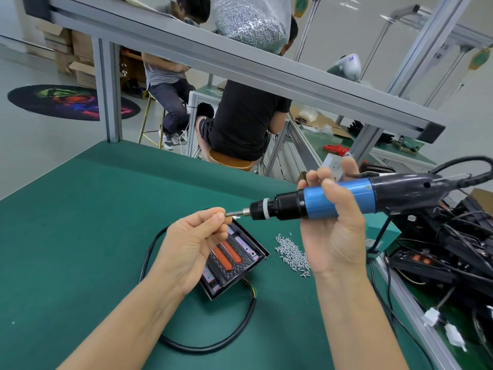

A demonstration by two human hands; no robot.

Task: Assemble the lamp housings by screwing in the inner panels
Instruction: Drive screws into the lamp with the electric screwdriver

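A black lamp housing lies on the green table, its inner panel with two orange strips facing up. My right hand grips a blue and black electric screwdriver, held level above the table with its bit pointing left. My left hand hovers over the housing and pinches at the tip of the bit, where a small screw seems to sit, though it is too small to be sure. A pile of loose silver screws lies just right of the housing.
A black cable loops from the housing across the table in front. More black housings and wires are heaped at the right edge. An aluminium frame beam crosses overhead, carrying a bag of screws. Two people sit beyond the table.
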